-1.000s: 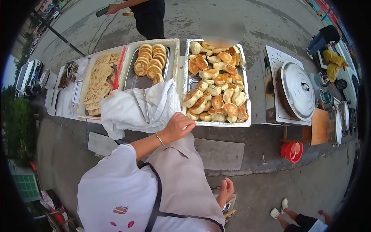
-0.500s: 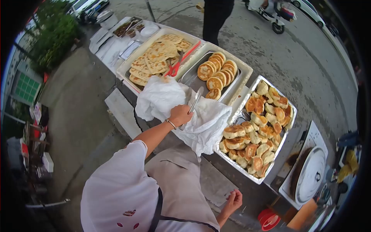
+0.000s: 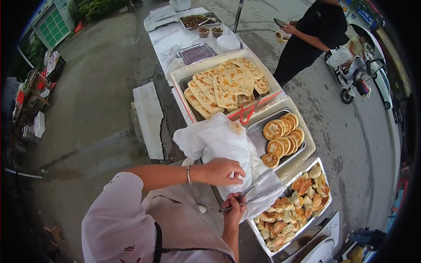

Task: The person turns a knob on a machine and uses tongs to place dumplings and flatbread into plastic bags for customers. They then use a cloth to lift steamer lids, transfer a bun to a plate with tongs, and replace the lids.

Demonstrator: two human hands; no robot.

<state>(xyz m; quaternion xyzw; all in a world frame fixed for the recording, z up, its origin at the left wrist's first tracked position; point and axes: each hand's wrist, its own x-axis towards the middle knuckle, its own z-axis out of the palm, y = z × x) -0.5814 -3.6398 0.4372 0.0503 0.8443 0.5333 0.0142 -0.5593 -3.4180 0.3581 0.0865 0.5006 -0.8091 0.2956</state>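
- We see our left hand [image 3: 222,171] half open, fingers loosely bent and nothing visible in it, over the white cloth [image 3: 206,139]; we cannot tell whether it touches the fabric.
- Our right hand [image 3: 233,205], just below it, is closed around the metal tongs [image 3: 258,180] near their joined end.
- Those tongs lie out over the cloth's lower part, arms spread apart with nothing between them, pointing toward the trays.
- Beside the cloth we have round griddle cakes [image 3: 275,147] in overlapping rows on a metal tray [image 3: 258,136].
- Past them, flatbreads [image 3: 219,85] lie piled, with red-handled tongs [image 3: 251,114] at their edge.
- Nearest our right hand, browned dumplings [image 3: 291,211] fill a foil-lined tray [image 3: 327,182].
- Across the stall, a person in black [image 3: 313,37] holds a phone [image 3: 279,22].
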